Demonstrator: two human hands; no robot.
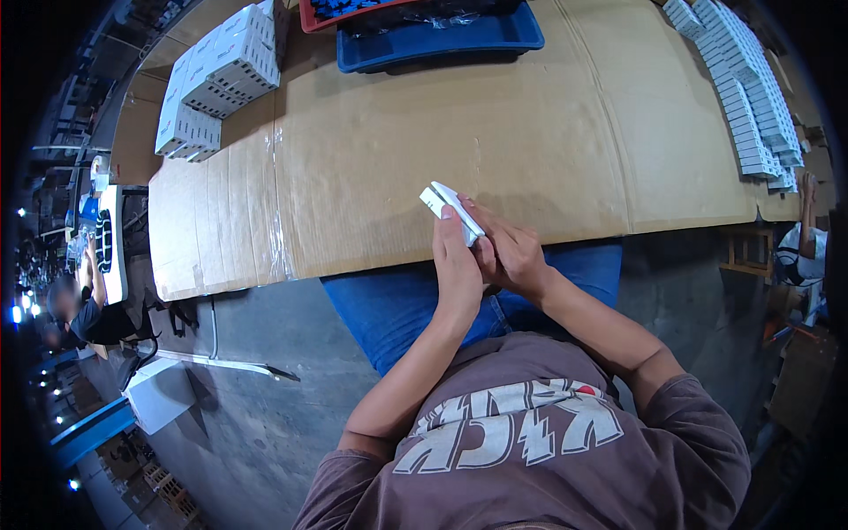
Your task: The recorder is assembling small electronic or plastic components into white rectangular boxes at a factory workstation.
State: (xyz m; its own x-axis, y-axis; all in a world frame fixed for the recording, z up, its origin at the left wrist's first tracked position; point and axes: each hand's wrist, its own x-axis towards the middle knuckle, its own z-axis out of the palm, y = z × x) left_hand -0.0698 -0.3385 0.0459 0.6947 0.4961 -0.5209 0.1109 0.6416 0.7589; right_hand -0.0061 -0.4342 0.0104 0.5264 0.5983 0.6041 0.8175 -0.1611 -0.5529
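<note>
A small white carton (454, 202) is held between my two hands, close to the near edge of the cardboard-covered table (380, 159). It tilts with its far end toward the upper left, and a gap shows between two of its white panels. My left hand (457, 269) grips it from the left, thumb lying along the top. Closed against the carton's right side is my right hand (519, 258), its fingers bent near the lower end. The fingers cover the lower part of the carton, so its contents, if any, cannot be seen.
Stacked white cartons (231, 71) stand at the far left, and long rows of similar cartons (751, 93) at the far right. A blue tray (442, 62) sits at the back beside a red tray (320, 23) of blue pieces. Other people are at both sides.
</note>
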